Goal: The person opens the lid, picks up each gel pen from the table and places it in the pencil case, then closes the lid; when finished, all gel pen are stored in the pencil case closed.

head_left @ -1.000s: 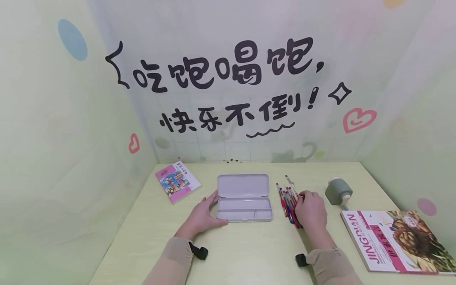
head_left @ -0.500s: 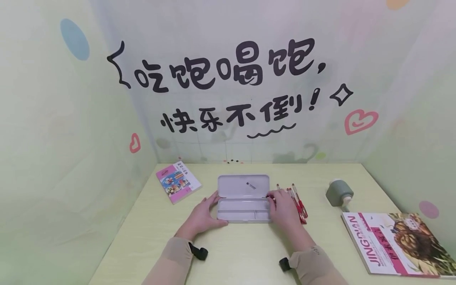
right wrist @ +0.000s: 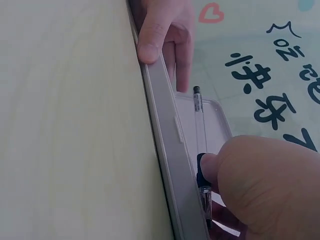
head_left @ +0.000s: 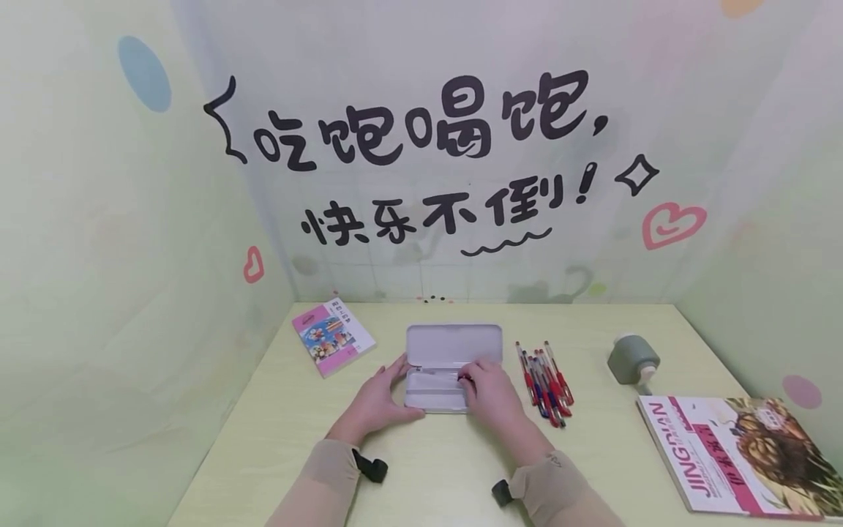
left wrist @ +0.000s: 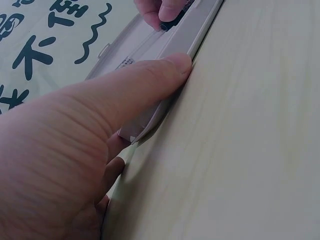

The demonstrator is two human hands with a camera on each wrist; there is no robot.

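Observation:
An open pencil case (head_left: 435, 401), pale lilac with a divided inside, lies on the table with its lid (head_left: 448, 344) raised at the back. My left hand (head_left: 378, 399) grips its left end, thumb along the front edge and fingers round the far side. Between the thumb and fingers of my right hand (head_left: 490, 395) is a gel pen (right wrist: 200, 125) with a clear barrel and black grip. The pen is held lengthwise over the rear compartment, its clear end pointing left. Right of the case lies a loose bunch of pens (head_left: 546, 388) with red, blue and black grips.
A small pink-and-white booklet (head_left: 332, 337) lies at the back left of the table (head_left: 421, 476). To the right are a grey-green bottle (head_left: 632, 359) with a pale cap and a large magazine (head_left: 744, 454). Printed walls close off the back and sides.
My right hand has moved left from the pens to the pencil case, bringing one gel pen over the rear compartment. My left hand has stayed on the case's left end.

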